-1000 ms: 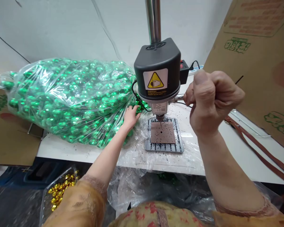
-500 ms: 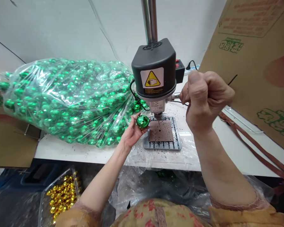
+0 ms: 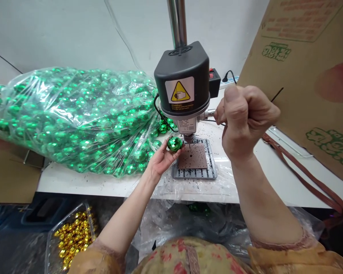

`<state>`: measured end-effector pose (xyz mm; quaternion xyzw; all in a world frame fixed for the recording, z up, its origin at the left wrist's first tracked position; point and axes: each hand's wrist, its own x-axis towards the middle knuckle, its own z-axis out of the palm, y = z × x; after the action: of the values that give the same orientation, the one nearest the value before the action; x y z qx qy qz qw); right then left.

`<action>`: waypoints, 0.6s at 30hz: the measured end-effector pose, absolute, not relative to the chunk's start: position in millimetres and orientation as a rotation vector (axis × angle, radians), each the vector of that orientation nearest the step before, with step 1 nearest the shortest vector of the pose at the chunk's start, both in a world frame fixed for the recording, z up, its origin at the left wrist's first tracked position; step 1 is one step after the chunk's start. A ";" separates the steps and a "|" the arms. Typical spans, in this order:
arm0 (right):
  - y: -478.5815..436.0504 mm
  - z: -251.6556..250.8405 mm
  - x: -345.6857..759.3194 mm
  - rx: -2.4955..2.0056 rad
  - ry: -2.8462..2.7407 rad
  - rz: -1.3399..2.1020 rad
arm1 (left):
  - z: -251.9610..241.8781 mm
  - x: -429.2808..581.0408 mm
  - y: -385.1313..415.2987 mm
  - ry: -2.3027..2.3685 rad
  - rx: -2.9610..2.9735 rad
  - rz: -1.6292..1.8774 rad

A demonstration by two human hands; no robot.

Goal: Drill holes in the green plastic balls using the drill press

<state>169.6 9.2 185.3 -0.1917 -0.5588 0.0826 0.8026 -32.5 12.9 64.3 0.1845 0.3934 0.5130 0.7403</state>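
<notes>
My left hand (image 3: 163, 159) holds a shiny green faceted ball (image 3: 174, 144) between thumb and fingertips, palm turned up. The ball is just left of the bit of a small black-topped drill press (image 3: 183, 82), above the edge of its brown base board (image 3: 198, 161). The board has a small dark hole and lies on a grey slotted base plate (image 3: 194, 174). On the right, my right hand (image 3: 246, 120) is closed in a fist at the press's metal feed handle (image 3: 209, 113); the fingers hide most of the handle.
A big clear plastic bag (image 3: 80, 121) full of green balls lies left of the press. Dark shavings dot the white table (image 3: 225, 190). A cardboard box (image 3: 308, 76) and a brown strap (image 3: 300, 171) are on the right. Below left is a clear bin (image 3: 50, 239) of gold balls.
My left hand has brought the green ball slightly right and up, closer to the drill bit. My right hand stays closed at the handle. The whole view has shifted a little.
</notes>
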 end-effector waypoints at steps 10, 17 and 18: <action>8.4 184.9 170.2 -0.463 -1.175 0.223 | 34.3 -26.5 21.9 1.011 0.897 1.290; 6.0 184.8 169.7 -0.418 -1.174 0.231 | 18.2 -25.9 27.1 1.006 1.158 1.240; 5.9 185.0 169.5 -0.416 -1.172 0.233 | 17.4 -26.0 26.8 1.004 1.190 1.221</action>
<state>169.5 5.9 185.0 -0.1943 -0.5476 0.1088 0.8066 -26.0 26.8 17.4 0.5026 0.4240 0.5157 0.5492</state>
